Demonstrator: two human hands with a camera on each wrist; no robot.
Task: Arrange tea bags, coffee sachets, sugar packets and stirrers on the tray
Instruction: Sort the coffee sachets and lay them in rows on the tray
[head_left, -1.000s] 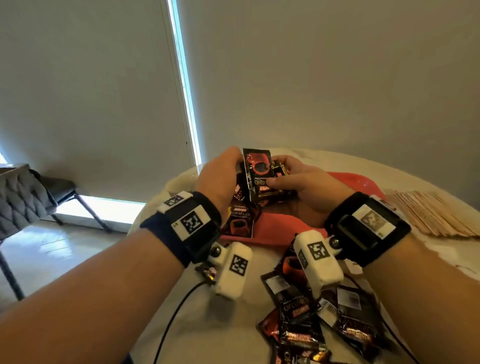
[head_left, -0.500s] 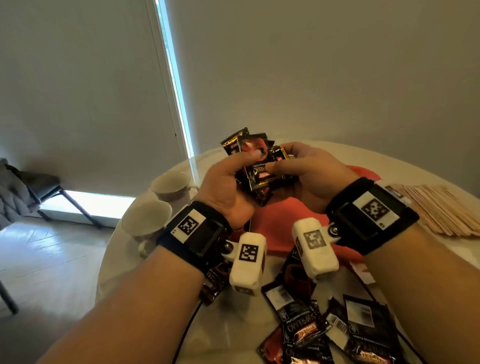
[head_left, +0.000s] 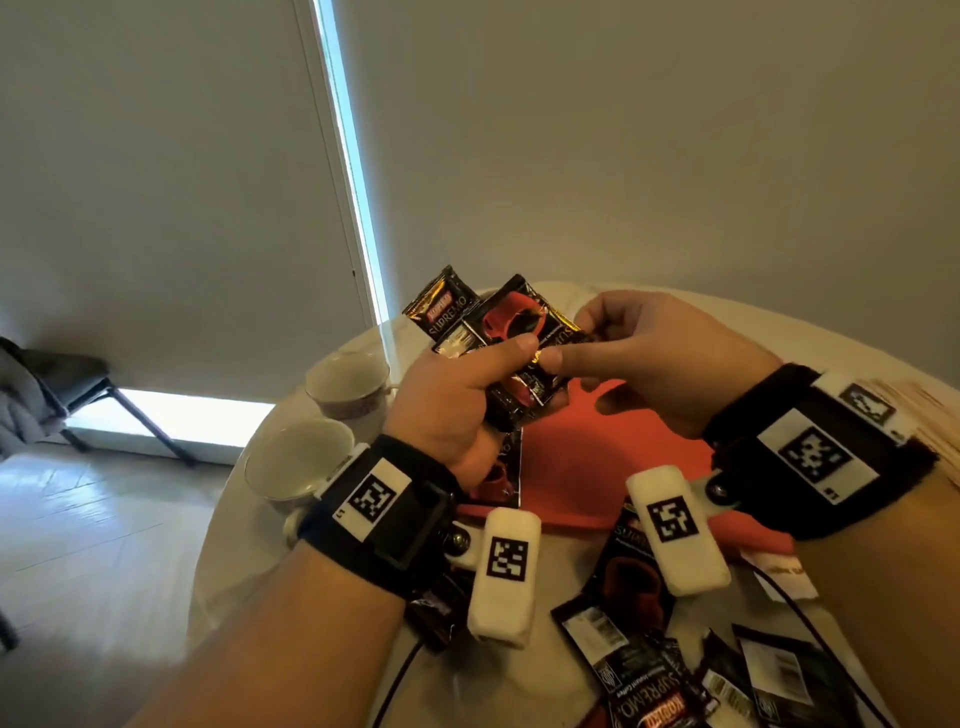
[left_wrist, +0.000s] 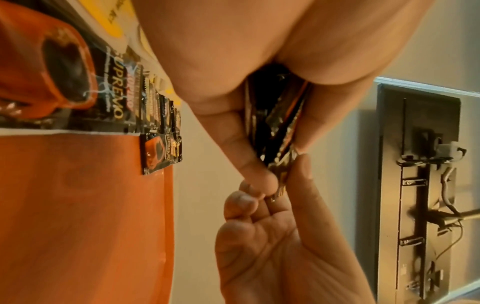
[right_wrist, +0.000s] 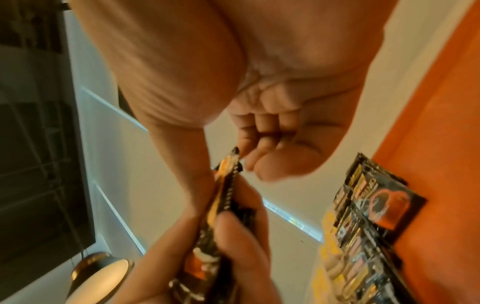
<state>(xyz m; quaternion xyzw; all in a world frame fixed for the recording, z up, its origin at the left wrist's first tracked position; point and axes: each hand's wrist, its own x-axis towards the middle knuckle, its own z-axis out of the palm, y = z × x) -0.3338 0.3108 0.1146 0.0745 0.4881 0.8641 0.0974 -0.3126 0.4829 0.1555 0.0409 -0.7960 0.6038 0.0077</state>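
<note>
My left hand (head_left: 498, 364) grips a fanned stack of black, red and gold coffee sachets (head_left: 498, 322) above the red tray (head_left: 597, 467). My right hand (head_left: 571, 343) pinches the right edge of the front sachet between thumb and fingers. In the left wrist view the sachet stack (left_wrist: 275, 127) sits edge-on between my left thumb and fingers, with the right hand (left_wrist: 280, 185) closing on its tip. One sachet (head_left: 504, 467) lies on the tray's left part. Wooden stirrers (head_left: 935, 410) lie at the far right.
Two white cups (head_left: 348, 379) (head_left: 296, 462) stand left of the tray near the round table's edge. Several loose sachets (head_left: 649, 680) and a white packet (head_left: 784, 577) lie on the table in front of the tray. A cable (head_left: 400, 675) runs across the near side.
Both hands have lifted the sachet stack up off the tray. The stack now fans out in my left hand, and my right hand has shifted to its right edge.
</note>
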